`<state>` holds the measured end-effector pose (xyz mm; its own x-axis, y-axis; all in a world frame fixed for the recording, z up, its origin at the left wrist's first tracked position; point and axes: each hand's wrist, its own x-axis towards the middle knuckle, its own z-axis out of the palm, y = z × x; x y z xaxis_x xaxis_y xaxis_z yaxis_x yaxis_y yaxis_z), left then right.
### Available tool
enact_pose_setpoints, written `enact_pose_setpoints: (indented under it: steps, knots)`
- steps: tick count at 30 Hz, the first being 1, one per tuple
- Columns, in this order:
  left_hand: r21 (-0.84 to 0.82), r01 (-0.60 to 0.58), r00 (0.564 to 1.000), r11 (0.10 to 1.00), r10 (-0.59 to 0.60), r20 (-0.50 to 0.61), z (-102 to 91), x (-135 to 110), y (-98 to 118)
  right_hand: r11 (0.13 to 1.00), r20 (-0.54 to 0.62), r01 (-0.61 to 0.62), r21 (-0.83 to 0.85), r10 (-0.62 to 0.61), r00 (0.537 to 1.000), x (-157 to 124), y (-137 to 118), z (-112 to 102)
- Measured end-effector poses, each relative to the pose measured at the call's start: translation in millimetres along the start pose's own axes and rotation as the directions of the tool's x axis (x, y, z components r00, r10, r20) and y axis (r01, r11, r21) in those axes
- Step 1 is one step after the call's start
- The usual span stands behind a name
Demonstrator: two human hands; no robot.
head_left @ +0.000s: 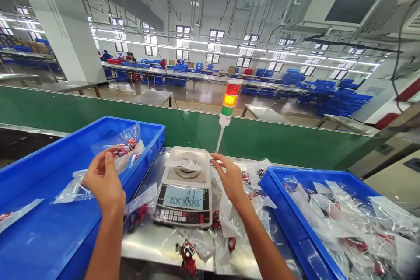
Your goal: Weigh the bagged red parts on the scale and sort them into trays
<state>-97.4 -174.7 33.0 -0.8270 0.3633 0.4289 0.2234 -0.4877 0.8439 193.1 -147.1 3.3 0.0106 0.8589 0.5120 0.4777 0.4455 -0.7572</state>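
My left hand (105, 181) is over the left blue bin, thumb and fingers closed at the edge of a clear plastic bag (127, 146) with red parts inside. My right hand (228, 179) is beside the right edge of the digital scale (183, 199). Its thumb and fingertips are pinched together; what they hold, if anything, is too small to make out. On the scale's round pan lies a small clear bag (184, 162) with little contents. The lit display reads 31, or 3.1, on its top line.
The left blue bin (19, 175) holds several bags. A right blue bin (303, 238) is filled with bagged red parts. More bags (187, 253) lie on the metal table around the scale. A signal tower (229, 100) glows amber behind, before a green partition (193, 129).
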Motion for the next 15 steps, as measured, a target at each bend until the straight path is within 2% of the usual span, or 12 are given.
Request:
enact_pose_setpoints:
  steps: [3,4,5,6,7,8,10,11,13,15]
  knots:
    - [0.019,0.019,0.999,1.0,-0.02,0.045,-17.5,-10.0,16.2,0.995,-0.019,-0.085,0.056,0.087,0.996,-21.6,-2.7,-15.0]
    - [0.035,0.069,0.991,0.997,-0.073,0.111,-21.6,-18.6,21.5,0.989,0.003,-0.122,0.083,0.123,0.992,-30.5,-5.4,-19.6]
    - [0.064,0.144,0.966,0.988,-0.154,0.208,-25.1,-29.7,26.5,0.978,0.048,-0.169,0.119,0.165,0.985,-40.6,-8.6,-23.5]
    - [0.11,0.227,0.913,0.968,-0.251,0.322,-28.2,-42.9,30.8,0.96,0.114,-0.225,0.168,0.207,0.972,-51.8,-11.9,-26.4]
    - [0.173,0.303,0.827,0.937,-0.349,0.44,-31.0,-57.8,34.1,0.93,0.199,-0.287,0.23,0.243,0.949,-64.1,-14.8,-28.2]
    - [0.242,0.355,0.716,0.903,-0.43,0.55,-33.6,-73.8,36.2,0.886,0.293,-0.354,0.3,0.268,0.918,-77.2,-16.9,-28.9]
    - [0.349,0.382,0.496,0.856,-0.509,0.704,-38.1,-106.3,36.8,0.769,0.459,-0.491,0.409,0.292,0.839,-104.4,-18.1,-28.2]
    - [0.375,0.376,0.417,0.847,-0.516,0.748,-40.1,-121.5,35.5,0.715,0.509,-0.548,0.434,0.308,0.804,-117.3,-17.1,-27.5]
    - [0.4,0.364,0.318,0.841,-0.516,0.796,-43.2,-146.0,30.8,0.65,0.53,-0.625,0.433,0.377,0.76,-138.9,-11.8,-27.1]
    - [0.419,0.339,0.28,0.842,-0.516,0.81,-43.9,-159.0,25.0,0.624,0.49,-0.662,0.415,0.46,0.74,-152.9,-3.7,-30.2]
